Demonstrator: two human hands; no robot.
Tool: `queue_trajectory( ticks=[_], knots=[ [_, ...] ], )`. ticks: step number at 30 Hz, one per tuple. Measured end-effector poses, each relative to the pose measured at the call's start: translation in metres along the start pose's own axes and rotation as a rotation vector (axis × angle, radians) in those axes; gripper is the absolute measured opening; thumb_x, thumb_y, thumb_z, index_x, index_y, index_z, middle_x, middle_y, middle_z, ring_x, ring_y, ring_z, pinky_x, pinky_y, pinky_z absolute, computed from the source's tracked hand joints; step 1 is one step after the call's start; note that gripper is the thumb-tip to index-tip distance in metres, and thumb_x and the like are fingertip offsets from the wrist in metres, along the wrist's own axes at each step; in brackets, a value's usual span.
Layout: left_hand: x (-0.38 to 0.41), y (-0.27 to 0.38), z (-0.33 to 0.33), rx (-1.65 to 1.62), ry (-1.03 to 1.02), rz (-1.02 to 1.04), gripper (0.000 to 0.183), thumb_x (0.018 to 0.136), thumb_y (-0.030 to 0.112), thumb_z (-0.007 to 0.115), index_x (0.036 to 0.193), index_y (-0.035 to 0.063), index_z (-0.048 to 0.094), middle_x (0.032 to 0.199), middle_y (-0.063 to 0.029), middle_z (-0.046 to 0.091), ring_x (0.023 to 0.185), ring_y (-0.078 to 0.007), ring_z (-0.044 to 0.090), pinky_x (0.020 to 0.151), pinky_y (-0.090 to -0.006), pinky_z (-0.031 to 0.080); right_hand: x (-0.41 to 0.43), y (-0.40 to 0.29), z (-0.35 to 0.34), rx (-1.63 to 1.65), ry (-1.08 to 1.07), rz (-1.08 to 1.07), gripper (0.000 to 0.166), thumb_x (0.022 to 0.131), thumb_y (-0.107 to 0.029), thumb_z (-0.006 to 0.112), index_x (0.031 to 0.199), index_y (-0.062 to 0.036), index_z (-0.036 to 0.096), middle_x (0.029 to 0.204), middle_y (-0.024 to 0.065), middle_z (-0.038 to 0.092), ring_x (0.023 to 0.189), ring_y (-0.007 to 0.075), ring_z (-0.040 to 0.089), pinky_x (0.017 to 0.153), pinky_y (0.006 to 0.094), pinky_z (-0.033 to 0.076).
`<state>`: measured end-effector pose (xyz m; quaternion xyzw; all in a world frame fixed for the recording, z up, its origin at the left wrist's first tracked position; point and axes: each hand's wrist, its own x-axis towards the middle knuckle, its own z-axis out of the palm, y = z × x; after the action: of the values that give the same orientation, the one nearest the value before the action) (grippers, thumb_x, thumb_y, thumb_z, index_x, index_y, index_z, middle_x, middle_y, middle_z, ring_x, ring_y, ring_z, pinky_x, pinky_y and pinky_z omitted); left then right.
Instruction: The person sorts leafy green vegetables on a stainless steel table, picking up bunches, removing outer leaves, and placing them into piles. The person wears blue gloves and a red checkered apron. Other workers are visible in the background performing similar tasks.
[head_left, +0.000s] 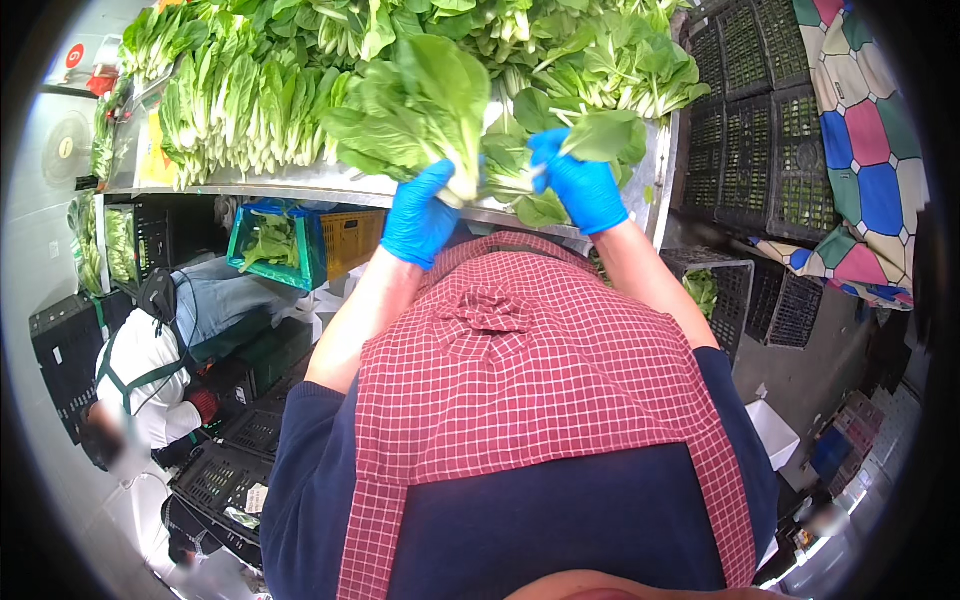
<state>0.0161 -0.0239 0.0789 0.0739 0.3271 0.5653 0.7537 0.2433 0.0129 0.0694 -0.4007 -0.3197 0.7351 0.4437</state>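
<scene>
My left hand (421, 217), in a blue glove, grips a head of leafy greens (424, 112) by its pale stem base, leaves pointing away from me. To its right, my right hand (581, 184), also gloved in blue, pinches a single green leaf (600, 135) by its stalk. Between the hands, more loose greens (506, 161) lie at the near edge of a metal table (300, 176). Rows of similar greens (232, 112) are stacked on the table at the left, stems towards me. Another heap of greens (615, 75) covers its right part.
Under the table edge stand a lined blue crate (307, 251) with leaves and a yellow crate (352, 236). Black crates (761, 150) are stacked at right beside a patterned cloth (874, 187). A co-worker (146, 375) bends near black crates (225, 480) at left.
</scene>
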Motion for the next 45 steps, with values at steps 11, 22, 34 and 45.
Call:
queue_trajectory(
  ticks=[11,22,34,45],
  knots=[
    [-0.012,0.030,-0.033,-0.079,0.119,0.135,0.055,0.085,0.003,0.064,0.135,-0.0001,0.040,0.124,-0.0164,0.053,0.110,-0.0313,0.056,0.094,-0.0421,0.048,0.020,0.065,-0.030,-1.469,0.002,-0.051,0.026,0.076,-0.028,0.071,0.100,-0.0169,0.066,0.097,0.0107,0.063,0.088,0.0298,0.064,0.075,0.0392,0.051],
    [-0.020,0.040,-0.017,0.010,0.126,0.214,0.060,0.083,0.000,0.063,0.138,0.0040,0.038,0.127,-0.0129,0.051,0.111,-0.0287,0.056,0.094,-0.0430,0.048,0.008,0.018,-0.044,-0.545,0.056,0.038,0.019,0.078,-0.016,0.075,0.091,-0.0079,0.065,0.089,0.0059,0.063,0.069,0.0159,0.060,0.061,0.0273,0.049],
    [-0.009,0.009,0.014,0.191,0.049,0.204,0.045,0.086,0.008,0.064,0.128,0.0019,0.048,0.117,-0.0122,0.058,0.105,-0.0236,0.059,0.093,-0.0357,0.047,-0.015,0.005,-0.020,0.303,0.010,-0.004,0.038,0.087,-0.008,0.064,0.123,-0.0041,0.054,0.105,0.0117,0.063,0.082,0.0208,0.063,0.069,0.0319,0.052],
    [0.006,-0.008,0.040,0.289,0.103,0.213,0.032,0.083,0.004,0.067,0.114,0.0050,0.058,0.096,-0.0044,0.065,0.083,-0.0129,0.062,0.070,-0.0241,0.048,-0.019,-0.029,0.052,-0.367,0.166,-0.359,0.033,0.077,-0.010,0.076,0.103,-0.0034,0.057,0.085,0.0048,0.063,0.067,0.0101,0.057,0.060,0.0262,0.048]
  ],
)
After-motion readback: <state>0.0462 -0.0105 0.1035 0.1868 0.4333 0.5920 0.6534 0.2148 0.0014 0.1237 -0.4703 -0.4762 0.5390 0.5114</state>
